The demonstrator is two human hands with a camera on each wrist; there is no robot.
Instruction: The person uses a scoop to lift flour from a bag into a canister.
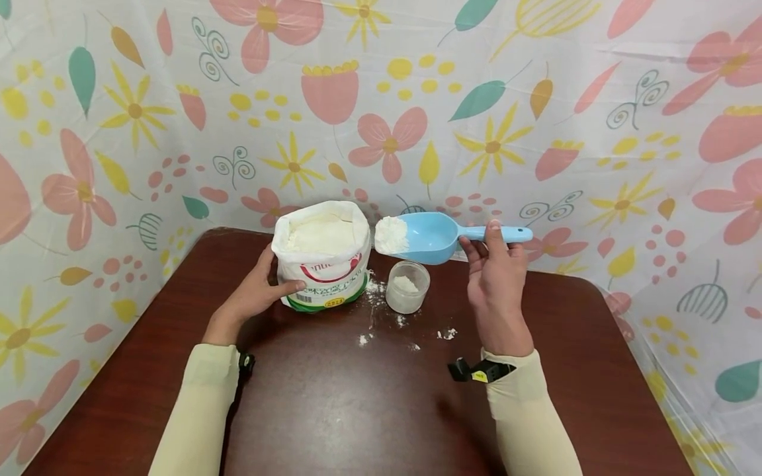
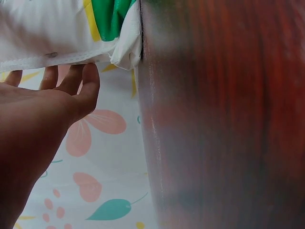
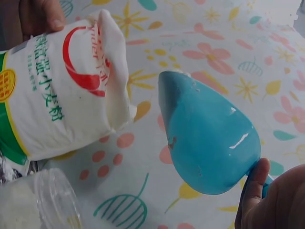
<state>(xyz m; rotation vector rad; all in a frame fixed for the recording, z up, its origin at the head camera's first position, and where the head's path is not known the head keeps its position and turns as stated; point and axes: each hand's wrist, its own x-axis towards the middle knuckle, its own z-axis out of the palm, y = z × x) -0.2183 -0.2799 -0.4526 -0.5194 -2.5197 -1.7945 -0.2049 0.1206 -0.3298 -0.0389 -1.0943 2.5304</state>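
A white flour bag (image 1: 324, 274) with red and green print stands upright on the table, its top rolled open on pale flour. At its left side my left hand (image 1: 253, 294) holds it, thumb across the front; the left wrist view shows fingertips against the bag. My right hand (image 1: 499, 284) grips the handle of a light-blue scoop (image 1: 437, 237), thumb on top. White flour (image 1: 391, 235) fills the scoop's front end, which hovers just right of the bag's mouth. Below the scoop stands a clear jar (image 1: 407, 291) with some flour inside. In the right wrist view the scoop's underside (image 3: 214, 143) shows.
Spilled flour (image 1: 375, 291) lies between bag and jar, with small clumps (image 1: 446, 334) nearer the front. The dark brown table (image 1: 333, 410) has its back edge close behind the bag. A flower-patterned curtain (image 1: 387, 79) hangs behind and at both sides.
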